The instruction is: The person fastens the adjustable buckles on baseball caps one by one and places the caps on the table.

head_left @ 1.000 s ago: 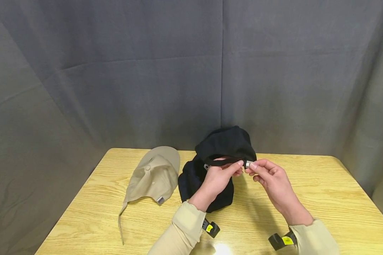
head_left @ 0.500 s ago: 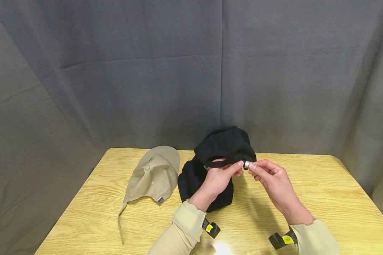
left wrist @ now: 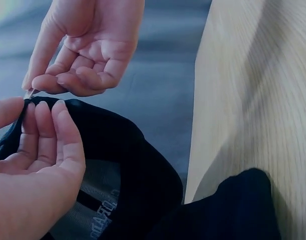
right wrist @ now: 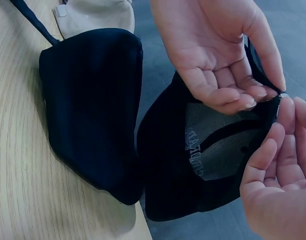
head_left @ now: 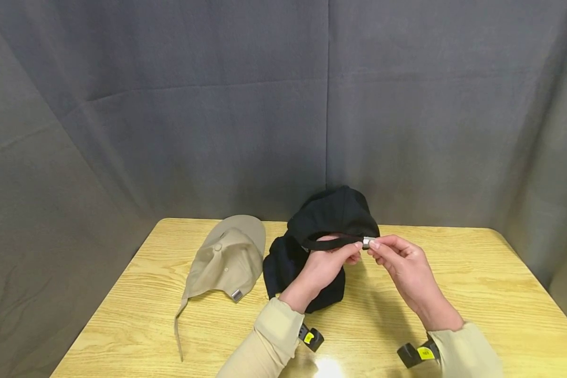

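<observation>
A black cap (head_left: 333, 212) is held up over the table, its back opening toward me. My left hand (head_left: 323, 268) pinches its narrow back strap (head_left: 331, 244) between thumb and fingers. With thumb and fingertips my right hand (head_left: 403, 268) pinches the small silver buckle (head_left: 367, 242) at the strap's right end. Both sets of fingertips are close together there. In the right wrist view the mesh lining (right wrist: 220, 142) with pale lettering shows inside the cap. A second dark cap (head_left: 281, 268) lies on the table, partly behind my left hand.
A beige cap (head_left: 227, 262) lies to the left, brim toward the back, its loose strap (head_left: 177, 328) trailing forward and a metal buckle (head_left: 237, 295) at its edge. The wooden table (head_left: 482, 283) ends at a grey curtain (head_left: 430, 131) behind.
Both hands stay almost in place, still on the strap and buckle. The buckle has shifted very slightly and turned between the fingers; the other caps have not moved.
</observation>
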`<state>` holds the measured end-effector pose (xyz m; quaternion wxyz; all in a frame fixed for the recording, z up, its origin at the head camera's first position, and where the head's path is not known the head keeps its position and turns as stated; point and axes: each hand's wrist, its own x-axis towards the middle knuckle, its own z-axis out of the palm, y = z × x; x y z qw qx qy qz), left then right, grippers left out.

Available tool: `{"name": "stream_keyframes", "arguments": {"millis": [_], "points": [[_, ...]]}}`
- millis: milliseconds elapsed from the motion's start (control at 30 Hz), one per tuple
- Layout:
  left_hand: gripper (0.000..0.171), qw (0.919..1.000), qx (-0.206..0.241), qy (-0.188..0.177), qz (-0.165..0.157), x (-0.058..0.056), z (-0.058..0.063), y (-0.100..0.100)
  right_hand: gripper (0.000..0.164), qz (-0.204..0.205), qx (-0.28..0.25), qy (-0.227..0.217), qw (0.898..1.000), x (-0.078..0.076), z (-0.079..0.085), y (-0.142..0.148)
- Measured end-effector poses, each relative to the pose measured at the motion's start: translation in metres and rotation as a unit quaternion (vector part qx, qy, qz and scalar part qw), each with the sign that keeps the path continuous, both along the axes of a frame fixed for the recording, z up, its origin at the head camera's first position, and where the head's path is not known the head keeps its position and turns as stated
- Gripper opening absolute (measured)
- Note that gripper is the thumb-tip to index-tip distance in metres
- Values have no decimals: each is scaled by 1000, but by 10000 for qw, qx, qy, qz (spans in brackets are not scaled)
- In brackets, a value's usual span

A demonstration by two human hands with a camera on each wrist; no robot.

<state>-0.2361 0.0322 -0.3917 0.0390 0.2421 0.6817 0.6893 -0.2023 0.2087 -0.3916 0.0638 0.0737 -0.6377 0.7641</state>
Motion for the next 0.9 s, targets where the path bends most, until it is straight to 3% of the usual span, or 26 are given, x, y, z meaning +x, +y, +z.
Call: {"name": "stream_keyframes", "arguments": {"millis": [467,900], "points": [[16,9997,204,-122,-38,0,3,-1,15,111,-219,-3,9997,0,-2,-2],[16,9992,261,-230,200,2,1,0,17,141,-203,-31,9997,1,-2,-3]]}}
